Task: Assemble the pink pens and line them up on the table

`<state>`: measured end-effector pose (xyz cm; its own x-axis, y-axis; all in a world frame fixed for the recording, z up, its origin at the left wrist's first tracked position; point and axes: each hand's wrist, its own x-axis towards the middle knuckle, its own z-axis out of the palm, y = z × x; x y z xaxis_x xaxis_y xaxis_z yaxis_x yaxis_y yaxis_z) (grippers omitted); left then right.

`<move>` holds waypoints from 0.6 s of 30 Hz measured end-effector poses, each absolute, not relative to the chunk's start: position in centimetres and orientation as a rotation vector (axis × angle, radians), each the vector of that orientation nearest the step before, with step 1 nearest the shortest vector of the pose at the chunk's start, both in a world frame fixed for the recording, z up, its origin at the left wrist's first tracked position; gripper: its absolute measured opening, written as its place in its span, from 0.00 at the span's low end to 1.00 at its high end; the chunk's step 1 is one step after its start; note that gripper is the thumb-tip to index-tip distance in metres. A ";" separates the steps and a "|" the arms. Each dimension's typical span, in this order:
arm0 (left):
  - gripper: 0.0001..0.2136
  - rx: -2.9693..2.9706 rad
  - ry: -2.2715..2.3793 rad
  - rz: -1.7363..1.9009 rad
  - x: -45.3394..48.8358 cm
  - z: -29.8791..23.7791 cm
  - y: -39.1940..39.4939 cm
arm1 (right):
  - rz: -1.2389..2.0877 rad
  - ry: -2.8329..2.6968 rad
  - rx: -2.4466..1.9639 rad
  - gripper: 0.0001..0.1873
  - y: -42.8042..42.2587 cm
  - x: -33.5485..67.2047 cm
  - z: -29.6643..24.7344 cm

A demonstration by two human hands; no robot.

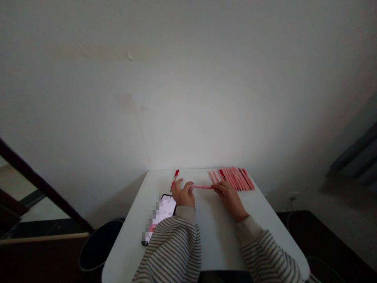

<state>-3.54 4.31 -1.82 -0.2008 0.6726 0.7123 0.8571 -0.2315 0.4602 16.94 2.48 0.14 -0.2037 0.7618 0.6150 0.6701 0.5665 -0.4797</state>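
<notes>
Notes from remote station:
- I am seeing pink pen point(202, 187) lying level just below frame centre, bridging gap between both hands.
- Left hand point(183, 195) is pinching pen's left end with fingertips.
- Right hand point(230, 198) is grasping pen's right end, fingers curled.
- Row of pink pens point(234, 179) is lying just above right hand on white table point(212, 228).
- Red item point(176, 173) is lying just above left hand; I cannot tell if touching.
- Phone point(165, 212) is lying lower left of left hand.
</notes>
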 end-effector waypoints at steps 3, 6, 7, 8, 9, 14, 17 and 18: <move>0.09 -1.916 -1.762 -1.386 -3.0 -1.8 4.1 | 0.135 -1.926 -1.167 0.13 2.3 16.7 0.3; 0.06 -1.908 -1.762 -1.378 -2.4 -1.7 3.9 | 0.148 -1.925 -1.160 0.14 2.2 16.6 0.4; 0.05 -1.895 -1.772 -1.374 -2.3 -1.7 3.8 | 0.150 -1.926 -1.159 0.14 2.2 16.6 0.4; 0.05 -1.886 -1.780 -1.371 -2.2 -1.7 3.8 | 0.149 -1.930 -1.158 0.14 2.3 16.6 0.3; 0.04 -1.879 -1.788 -1.369 -2.1 -1.6 3.8 | 0.146 -1.935 -1.158 0.13 2.3 16.6 0.2; 0.04 -1.837 -1.825 -1.384 -2.3 -1.4 3.7 | 0.088 -1.929 -1.179 0.13 2.7 17.1 -0.3; 0.04 -1.827 -1.839 -1.381 -2.4 -1.4 3.7 | 0.057 -1.923 -1.198 0.12 2.7 17.2 -0.2; 0.04 -1.825 -1.842 -1.383 -2.5 -1.4 3.7 | 0.049 -1.925 -1.198 0.12 2.6 17.1 -0.2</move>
<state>-2.46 3.72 -1.38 -0.2158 0.6756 0.7050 0.8655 -0.2018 0.4584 17.14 2.63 -0.17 -0.1839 0.7529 0.6319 0.7195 0.5411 -0.4353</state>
